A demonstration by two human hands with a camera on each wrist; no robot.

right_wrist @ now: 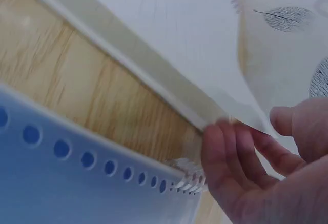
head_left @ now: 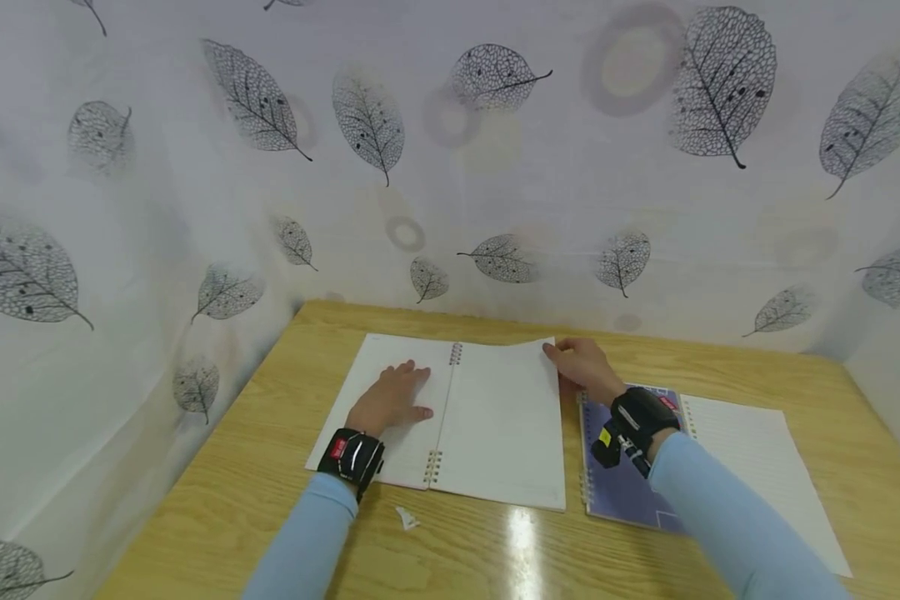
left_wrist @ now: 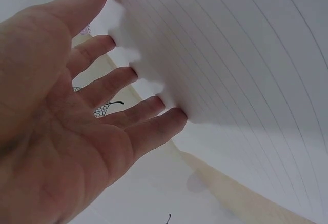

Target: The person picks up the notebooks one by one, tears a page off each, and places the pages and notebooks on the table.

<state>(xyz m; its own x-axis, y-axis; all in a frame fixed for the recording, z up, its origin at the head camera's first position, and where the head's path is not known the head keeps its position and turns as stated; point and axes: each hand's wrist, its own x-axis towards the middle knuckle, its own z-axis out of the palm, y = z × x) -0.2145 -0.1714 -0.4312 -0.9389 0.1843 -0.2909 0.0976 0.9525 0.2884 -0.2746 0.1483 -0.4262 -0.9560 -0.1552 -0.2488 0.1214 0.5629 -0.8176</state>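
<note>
as i follow the scene from a distance, with 12 o'clock set toward the far edge of the wooden table (head_left: 255,475), a spiral notebook (head_left: 444,408) lies spread flat near the middle of the head view and forms the hub of my dial. at 9 o'clock from its binding, the left hand (head_left: 392,398) rests on the left page (head_left: 360,375); its fingers are released and spread, grasping nothing, and in my left wrist view the fingertips (left_wrist: 177,119) meet ruled paper. between 2 and 3 o'clock, the right hand (head_left: 588,367) grasps the far corner of the right page (head_left: 506,425), pinching it between thumb and bent fingers; the page's far edge bows slightly upward there. at 3 to 4 o'clock, just beside the notebook and apart from it, i see a blue cover (head_left: 626,492), with a row of punched holes (right_wrist: 88,160) in my right wrist view. farther out in the same direction lies a ruled sheet (head_left: 757,475); whether it belongs to that cover, i cannot tell. near 7 o'clock, a white paper scrap (head_left: 407,518) lies on the wood. beyond the table at 12 o'clock hangs a pale leaf-printed backdrop (head_left: 540,175).
</note>
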